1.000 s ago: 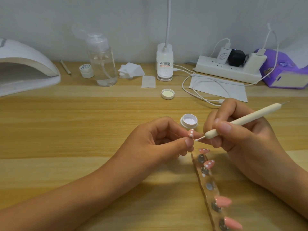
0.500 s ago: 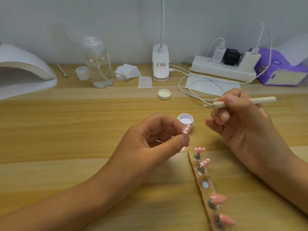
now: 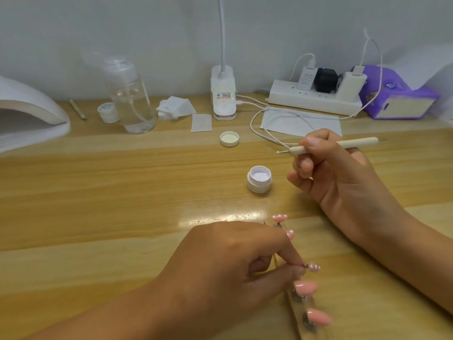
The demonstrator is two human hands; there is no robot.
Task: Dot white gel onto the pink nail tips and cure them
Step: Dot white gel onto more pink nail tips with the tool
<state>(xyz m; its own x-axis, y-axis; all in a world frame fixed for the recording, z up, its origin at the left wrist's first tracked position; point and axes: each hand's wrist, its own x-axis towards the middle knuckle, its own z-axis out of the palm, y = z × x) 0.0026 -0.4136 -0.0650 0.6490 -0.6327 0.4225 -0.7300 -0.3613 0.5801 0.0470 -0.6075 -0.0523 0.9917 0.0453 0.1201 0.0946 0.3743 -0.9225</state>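
My left hand (image 3: pixel 235 263) pinches the small stand of a pink nail tip with white dots (image 3: pixel 313 267) and holds it over the clear display strip (image 3: pixel 297 305). Several other pink tips sit on that strip; the far one (image 3: pixel 280 217) carries white dots, the near ones (image 3: pixel 306 287) are plain. My right hand (image 3: pixel 335 177) holds a cream dotting pen (image 3: pixel 343 144) level, its ball tip pointing left. The open white gel pot (image 3: pixel 259 179) stands between the two hands.
A white curing lamp (image 3: pixel 27 119) sits at the far left. Along the back are a clear pump bottle (image 3: pixel 128 99), a small closed jar (image 3: pixel 107 111), cotton pads (image 3: pixel 175 107), a clip lamp base (image 3: pixel 223 94), a power strip (image 3: pixel 316 96) and a purple tissue pack (image 3: pixel 397 94). The pot's lid (image 3: pixel 229 139) lies loose.
My left hand has dropped toward me, bringing the dotted tip down to the strip. My right hand lifted the pen away from the tip and now holds it level farther back.
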